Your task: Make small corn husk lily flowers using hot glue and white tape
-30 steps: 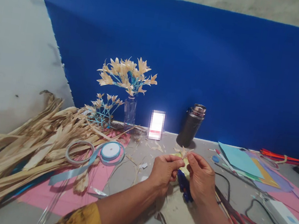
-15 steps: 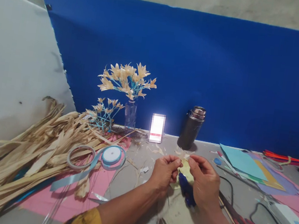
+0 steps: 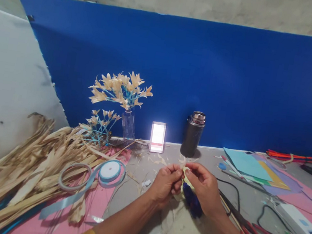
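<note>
Both hands are nearly closed: the left hand (image 3: 167, 183) and the right hand (image 3: 203, 185) meet fingertip to fingertip, pinching a small pale cream petal-like piece (image 3: 183, 169) between them, its lower part hidden by the fingers. It is held above the grey desk (image 3: 210, 159), nearer its back edge than its front. Just beneath the hands, a dark blue plastic tool (image 3: 192, 202), partly covered by the right hand, lies on a pale yellow sheet (image 3: 189, 232).

Toward the desk's left edge spreads a heap of dry tan husks (image 3: 36, 158), with a pale blue ribbon spool (image 3: 109, 170) beside it. Along the back edge stand a clear glass vase (image 3: 128, 124) of cream blooms with blue stems and an uncapped dark grey metal flask (image 3: 192, 137). A white rectangular power strip (image 3: 297, 224) lies toward the right edge.
</note>
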